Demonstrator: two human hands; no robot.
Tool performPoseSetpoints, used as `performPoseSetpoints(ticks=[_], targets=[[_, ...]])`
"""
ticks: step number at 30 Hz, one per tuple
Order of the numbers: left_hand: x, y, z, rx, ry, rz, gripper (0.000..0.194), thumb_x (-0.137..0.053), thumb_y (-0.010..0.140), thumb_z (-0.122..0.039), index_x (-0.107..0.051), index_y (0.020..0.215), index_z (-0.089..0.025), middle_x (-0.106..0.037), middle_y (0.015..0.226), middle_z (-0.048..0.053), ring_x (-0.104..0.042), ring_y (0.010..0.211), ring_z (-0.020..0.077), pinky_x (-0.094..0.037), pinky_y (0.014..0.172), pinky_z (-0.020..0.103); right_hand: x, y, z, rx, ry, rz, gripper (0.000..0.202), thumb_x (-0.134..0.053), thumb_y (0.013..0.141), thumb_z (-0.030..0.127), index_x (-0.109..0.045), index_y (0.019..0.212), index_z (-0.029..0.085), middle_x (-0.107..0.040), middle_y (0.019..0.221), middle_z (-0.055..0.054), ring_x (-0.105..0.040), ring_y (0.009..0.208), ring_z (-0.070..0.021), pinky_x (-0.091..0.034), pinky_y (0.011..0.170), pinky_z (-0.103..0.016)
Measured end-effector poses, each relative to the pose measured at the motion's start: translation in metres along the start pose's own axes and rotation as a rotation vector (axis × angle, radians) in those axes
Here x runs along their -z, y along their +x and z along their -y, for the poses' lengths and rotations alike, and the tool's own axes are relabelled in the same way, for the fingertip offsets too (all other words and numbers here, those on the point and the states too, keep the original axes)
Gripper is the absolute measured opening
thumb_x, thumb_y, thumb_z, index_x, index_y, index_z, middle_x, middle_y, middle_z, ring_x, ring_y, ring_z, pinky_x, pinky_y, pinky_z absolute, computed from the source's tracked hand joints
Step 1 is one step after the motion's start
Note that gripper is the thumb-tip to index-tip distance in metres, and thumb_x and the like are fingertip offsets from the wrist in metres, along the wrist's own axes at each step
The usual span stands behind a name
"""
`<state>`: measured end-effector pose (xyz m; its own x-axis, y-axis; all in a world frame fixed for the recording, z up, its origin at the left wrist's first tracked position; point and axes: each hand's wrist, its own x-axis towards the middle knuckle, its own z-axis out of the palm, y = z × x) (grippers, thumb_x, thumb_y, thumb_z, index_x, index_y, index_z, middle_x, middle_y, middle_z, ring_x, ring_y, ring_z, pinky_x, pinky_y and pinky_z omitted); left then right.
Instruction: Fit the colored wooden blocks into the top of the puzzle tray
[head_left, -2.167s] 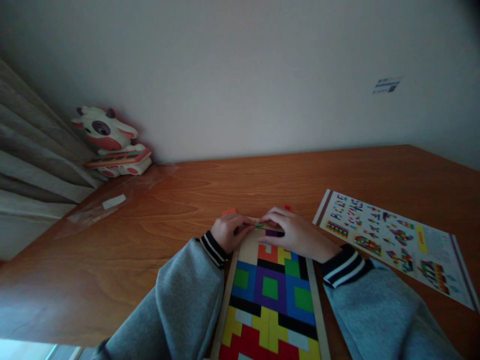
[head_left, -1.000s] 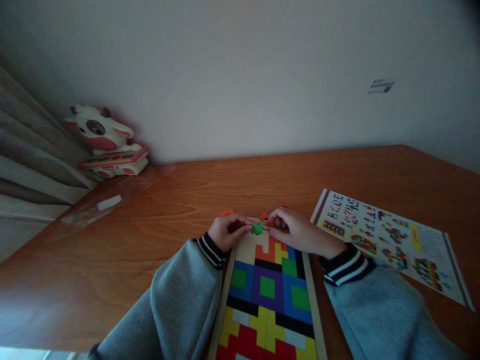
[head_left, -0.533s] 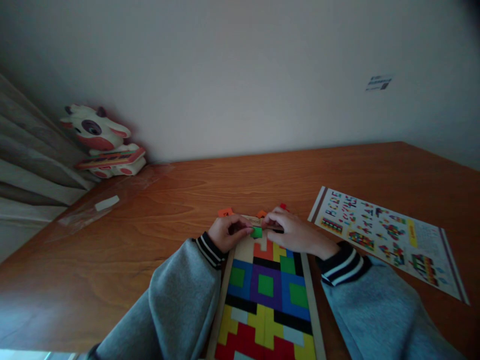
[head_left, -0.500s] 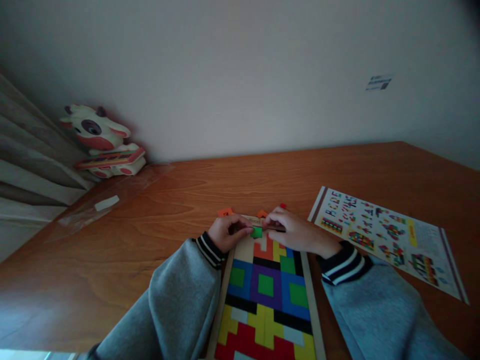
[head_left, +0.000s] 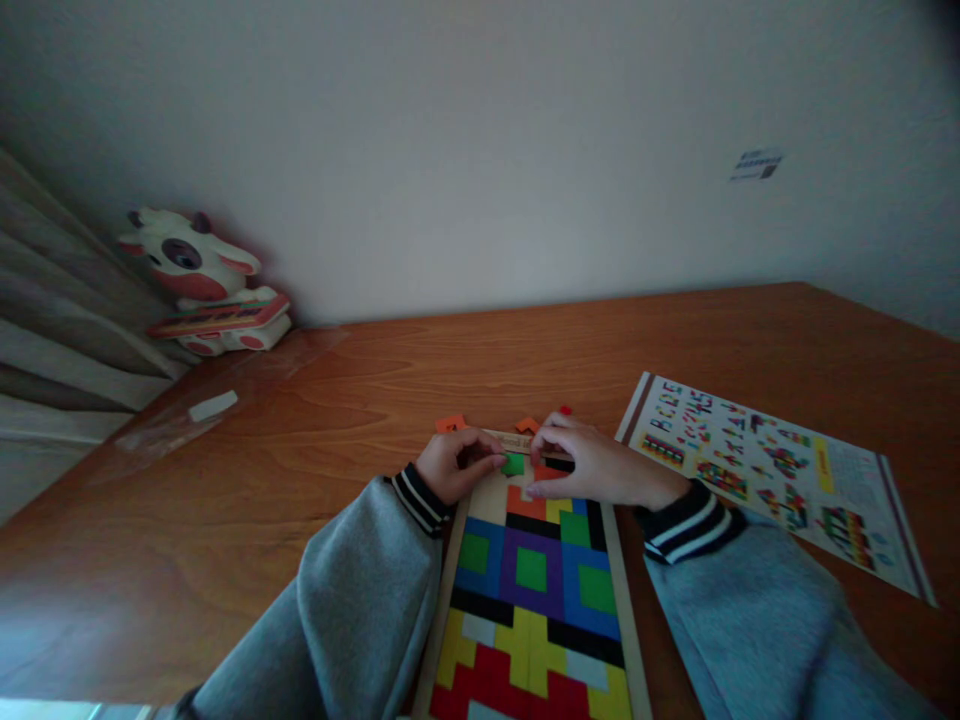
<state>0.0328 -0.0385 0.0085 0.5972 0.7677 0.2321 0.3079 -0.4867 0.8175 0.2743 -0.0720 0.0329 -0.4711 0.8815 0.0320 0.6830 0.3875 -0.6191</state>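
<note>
A wooden puzzle board (head_left: 447,570) filled with coloured blocks lies lengthwise in front of me. Near its far edge is a green piece (head_left: 513,464). My left hand (head_left: 461,465) rests over the far left corner, thumb and index finger closed at the green piece's left side. My right hand (head_left: 574,462) is over the far right part, thumb and fingers apart around an orange piece (head_left: 546,473), with a black piece (head_left: 558,465) just behind it. Bare wood (head_left: 489,500) shows at the board's upper left.
Loose orange pieces (head_left: 451,424) and a small red piece (head_left: 565,410) lie beyond the board. A printed pattern sheet (head_left: 780,480) is at the right. A cow toy with a keyboard (head_left: 217,285) and clear plastic wrap (head_left: 172,425) are at the back left.
My right hand has opened and its thumb has moved down toward me, uncovering more of the board's far edge and the orange piece. My left hand has barely moved.
</note>
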Motion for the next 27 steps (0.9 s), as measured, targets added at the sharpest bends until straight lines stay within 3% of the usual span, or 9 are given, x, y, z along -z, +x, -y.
performPoseSetpoints(ticks=[10, 14, 19, 22, 27], targets=[[0.0, -0.002, 0.005, -0.007, -0.08, -0.015, 0.026, -0.066, 0.083, -0.036, -0.068, 0.093, -0.012, -0.071, 0.083, 0.009, -0.066, 0.073, 0.0157, -0.055, 0.068, 0.026, 0.008, -0.001, 0.002, -0.037, 0.278, -0.007, 0.025, -0.067, 0.079, 0.041, -0.059, 0.089, 0.019, -0.062, 0.081, -0.001, -0.057, 0.071, -0.0146, -0.047, 0.064, -0.028], [0.0, -0.001, 0.001, -0.043, -0.178, -0.02, 0.027, -0.067, 0.083, -0.033, -0.068, 0.1, -0.012, -0.073, 0.094, 0.011, -0.069, 0.083, 0.0185, -0.057, 0.077, 0.031, 0.009, 0.001, -0.002, -0.032, 0.38, -0.099, 0.023, -0.062, 0.084, 0.039, -0.063, 0.092, 0.018, -0.064, 0.083, -0.003, -0.059, 0.076, -0.0152, -0.049, 0.07, -0.03], [0.003, 0.0, -0.003, -0.102, -0.119, -0.019, 0.022, -0.065, 0.085, -0.028, -0.069, 0.099, -0.013, -0.072, 0.094, 0.011, -0.068, 0.084, 0.0182, -0.056, 0.078, 0.032, 0.011, 0.003, -0.005, -0.063, 0.401, -0.12, 0.024, -0.063, 0.083, 0.041, -0.066, 0.091, 0.018, -0.067, 0.081, -0.002, -0.061, 0.074, -0.0151, -0.05, 0.067, -0.029], [0.004, -0.001, -0.002, -0.121, -0.107, -0.043, 0.019, -0.066, 0.084, -0.026, -0.069, 0.098, -0.013, -0.071, 0.093, 0.011, -0.067, 0.082, 0.0173, -0.056, 0.077, 0.031, 0.014, 0.003, 0.0, -0.076, 0.366, -0.212, 0.022, -0.065, 0.082, 0.041, -0.067, 0.087, 0.019, -0.07, 0.083, -0.003, -0.063, 0.075, -0.0162, -0.05, 0.067, -0.029], [-0.002, -0.001, 0.0, -0.061, -0.331, -0.009, 0.019, -0.068, 0.082, -0.025, -0.067, 0.095, -0.012, -0.071, 0.093, 0.01, -0.069, 0.084, 0.0173, -0.057, 0.079, 0.032, 0.005, 0.008, 0.007, -0.091, 0.492, -0.52, 0.026, -0.067, 0.08, 0.044, -0.065, 0.086, 0.019, -0.071, 0.084, -0.005, -0.066, 0.074, -0.0173, -0.054, 0.069, -0.032]])
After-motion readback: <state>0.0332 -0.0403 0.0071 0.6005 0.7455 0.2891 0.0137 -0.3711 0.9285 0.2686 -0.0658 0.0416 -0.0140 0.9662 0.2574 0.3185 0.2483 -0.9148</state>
